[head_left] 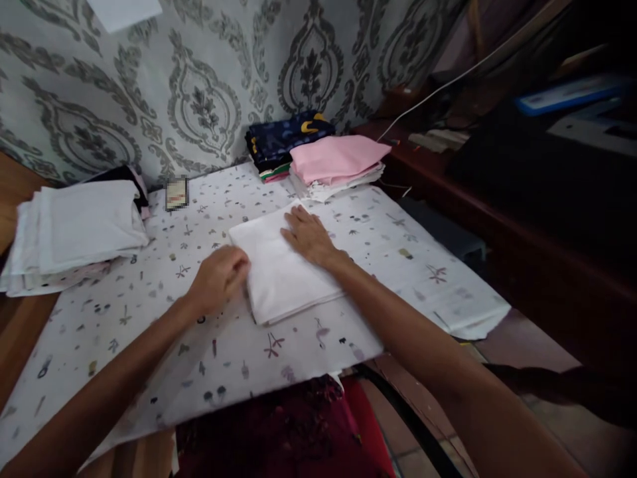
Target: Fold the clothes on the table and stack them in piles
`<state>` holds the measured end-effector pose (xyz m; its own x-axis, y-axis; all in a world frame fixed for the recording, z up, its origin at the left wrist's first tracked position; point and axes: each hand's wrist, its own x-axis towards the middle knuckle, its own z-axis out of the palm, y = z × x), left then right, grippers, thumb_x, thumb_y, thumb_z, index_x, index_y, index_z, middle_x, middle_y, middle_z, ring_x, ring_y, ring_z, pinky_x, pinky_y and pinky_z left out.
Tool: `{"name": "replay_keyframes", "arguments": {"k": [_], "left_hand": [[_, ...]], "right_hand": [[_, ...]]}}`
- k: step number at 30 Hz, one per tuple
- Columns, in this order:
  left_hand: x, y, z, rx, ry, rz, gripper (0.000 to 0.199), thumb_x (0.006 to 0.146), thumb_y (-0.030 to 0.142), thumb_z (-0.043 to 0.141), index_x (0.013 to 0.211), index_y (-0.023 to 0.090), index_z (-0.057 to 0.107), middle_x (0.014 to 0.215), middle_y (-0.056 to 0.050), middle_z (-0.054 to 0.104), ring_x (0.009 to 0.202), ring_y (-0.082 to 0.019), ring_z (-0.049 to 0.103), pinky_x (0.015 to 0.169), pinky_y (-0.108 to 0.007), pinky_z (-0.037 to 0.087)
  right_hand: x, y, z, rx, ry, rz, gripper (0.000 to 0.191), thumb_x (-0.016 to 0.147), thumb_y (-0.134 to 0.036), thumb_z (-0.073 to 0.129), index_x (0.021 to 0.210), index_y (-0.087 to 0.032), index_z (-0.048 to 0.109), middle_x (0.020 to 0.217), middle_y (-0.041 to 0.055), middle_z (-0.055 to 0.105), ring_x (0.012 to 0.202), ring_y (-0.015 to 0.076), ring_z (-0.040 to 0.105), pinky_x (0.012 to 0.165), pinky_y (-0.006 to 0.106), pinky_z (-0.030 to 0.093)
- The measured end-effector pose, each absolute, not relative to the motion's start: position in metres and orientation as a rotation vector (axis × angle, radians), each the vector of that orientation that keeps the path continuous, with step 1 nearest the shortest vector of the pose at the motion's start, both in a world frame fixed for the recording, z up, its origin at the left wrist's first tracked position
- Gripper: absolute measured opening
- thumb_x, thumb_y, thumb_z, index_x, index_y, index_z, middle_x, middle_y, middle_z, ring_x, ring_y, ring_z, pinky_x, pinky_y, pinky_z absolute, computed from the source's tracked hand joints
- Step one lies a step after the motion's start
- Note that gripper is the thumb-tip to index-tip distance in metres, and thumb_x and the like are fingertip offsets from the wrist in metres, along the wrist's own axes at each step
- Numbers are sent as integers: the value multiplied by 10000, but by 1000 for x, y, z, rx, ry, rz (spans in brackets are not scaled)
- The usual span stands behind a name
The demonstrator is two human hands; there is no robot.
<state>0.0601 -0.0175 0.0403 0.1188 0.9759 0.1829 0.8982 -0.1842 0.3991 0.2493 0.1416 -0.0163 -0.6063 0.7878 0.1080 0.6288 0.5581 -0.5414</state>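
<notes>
A folded white cloth (286,265) lies flat in front of me on a patterned white sheet (184,372). My right hand (308,236) rests on its upper right part, palm down with the fingers spread. At the cloth's left edge is my left hand (219,279), its fingers curled inward and slightly blurred. Whether the cloth's edge is pinched between those fingers is hidden from view.
On the left sits a stack of folded white cloths (89,222). A small card-like item (176,193) is by the wall. Behind are a folded pink cloth (338,159) and a dark blue patterned cloth (283,138). Dark red furniture (497,245) borders the right side.
</notes>
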Motion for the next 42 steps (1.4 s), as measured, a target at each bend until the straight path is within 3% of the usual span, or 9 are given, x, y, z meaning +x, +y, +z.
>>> {"name": "replay_keyframes", "arguments": {"k": [6, 10, 16, 22, 24, 27, 31, 36, 42], "left_hand": [[108, -95, 32, 2344, 1890, 55, 226, 906, 385, 500, 791, 237, 626, 805, -91, 670, 829, -264, 604, 762, -379, 469], [122, -102, 21, 2465, 2096, -50, 192, 911, 232, 479, 784, 210, 621, 738, -80, 661, 778, -249, 619, 692, -361, 484], [135, -107, 24, 2706, 1910, -198, 146, 817, 75, 497, 781, 177, 595, 716, -59, 653, 685, -238, 620, 621, -354, 483], [111, -79, 55, 2454, 1895, 182, 231, 955, 281, 422, 768, 209, 536, 676, -11, 603, 667, -183, 584, 654, -321, 471], [100, -57, 60, 2328, 2008, 468, 236, 979, 305, 370, 863, 204, 549, 795, -34, 628, 776, -191, 600, 727, -337, 492], [91, -27, 47, 2266, 2058, 742, 309, 1001, 320, 317, 1177, 175, 526, 1160, -120, 634, 1136, -232, 574, 970, -416, 470], [97, -7, 4, 2347, 2017, 562, 516, 1005, 428, 324, 1446, 164, 365, 1533, -164, 404, 1460, -266, 305, 1180, -502, 275], [98, -6, -25, 2389, 2077, 314, 550, 1011, 473, 302, 1492, 212, 358, 1598, -123, 318, 1500, -257, 219, 1198, -551, 219], [117, -21, -20, 2730, 1900, 278, 604, 969, 485, 439, 1511, 237, 345, 1573, -107, 366, 1473, -273, 293, 1200, -558, 217]], "right_hand": [[243, 120, -5, -829, -2415, 737, 448, 962, -294, 458, 1371, -125, 527, 1573, 131, 356, 1503, 288, 172, 1214, 520, 57], [230, 104, -2, -648, -2637, 715, 489, 986, -399, 441, 1420, -180, 499, 1591, 103, 333, 1505, 269, 174, 1214, 513, 70], [223, 104, -8, -760, -2833, 518, 558, 1016, -492, 343, 1497, -215, 399, 1616, 110, 265, 1511, 303, 123, 1198, 566, 74], [235, 95, 10, -705, -2799, 555, 503, 1016, -391, 410, 1461, -158, 441, 1571, 161, 352, 1491, 299, 219, 1190, 562, 158], [242, 84, 18, -655, -2778, 527, 462, 1016, -336, 414, 1419, -120, 483, 1552, 185, 375, 1481, 296, 248, 1187, 554, 189], [257, 67, 20, -600, -2757, 397, 414, 1001, -275, 438, 1355, -82, 531, 1534, 218, 388, 1472, 310, 270, 1181, 578, 196], [285, 61, 2, -724, -2712, 313, 484, 984, -333, 478, 1383, -59, 498, 1508, 248, 411, 1457, 329, 300, 1171, 588, 227], [312, 72, -4, -834, -2725, 401, 538, 991, -390, 455, 1432, -83, 462, 1526, 210, 407, 1456, 295, 314, 1197, 516, 221], [291, 112, 8, -929, -2720, 508, 501, 1012, -355, 376, 1431, -97, 467, 1560, 190, 360, 1474, 291, 270, 1184, 536, 214]]}}
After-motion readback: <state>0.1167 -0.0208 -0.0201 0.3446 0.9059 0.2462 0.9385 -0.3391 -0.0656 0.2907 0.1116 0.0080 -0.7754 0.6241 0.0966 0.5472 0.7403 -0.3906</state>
